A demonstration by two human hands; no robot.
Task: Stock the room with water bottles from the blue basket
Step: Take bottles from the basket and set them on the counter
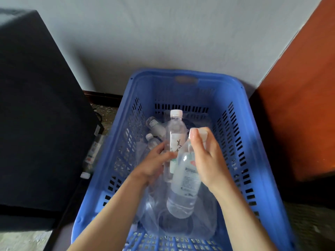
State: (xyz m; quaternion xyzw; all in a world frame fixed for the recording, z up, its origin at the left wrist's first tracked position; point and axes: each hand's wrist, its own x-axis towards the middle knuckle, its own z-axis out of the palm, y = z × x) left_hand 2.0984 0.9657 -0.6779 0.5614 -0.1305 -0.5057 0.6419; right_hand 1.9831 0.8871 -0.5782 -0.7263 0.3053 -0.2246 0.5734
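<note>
Two water bottles are held above the blue basket (137, 91) interior. The left hand (155, 165) grips the upright bottle (176, 131); the right hand (206, 156) grips the second bottle (186, 185) by its neck. More bottles (154, 125) and clear plastic wrap (204, 220) lie on the basket floor. A dark cabinet (36, 105) stands left of the basket, an orange panel (299, 115) right, and the wall (163, 33) behind. One bottle (92, 153) lies outside the left rim, blurred.

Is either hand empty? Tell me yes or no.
No: the left hand grips one water bottle and the right hand grips another bottle over the blue basket.
</note>
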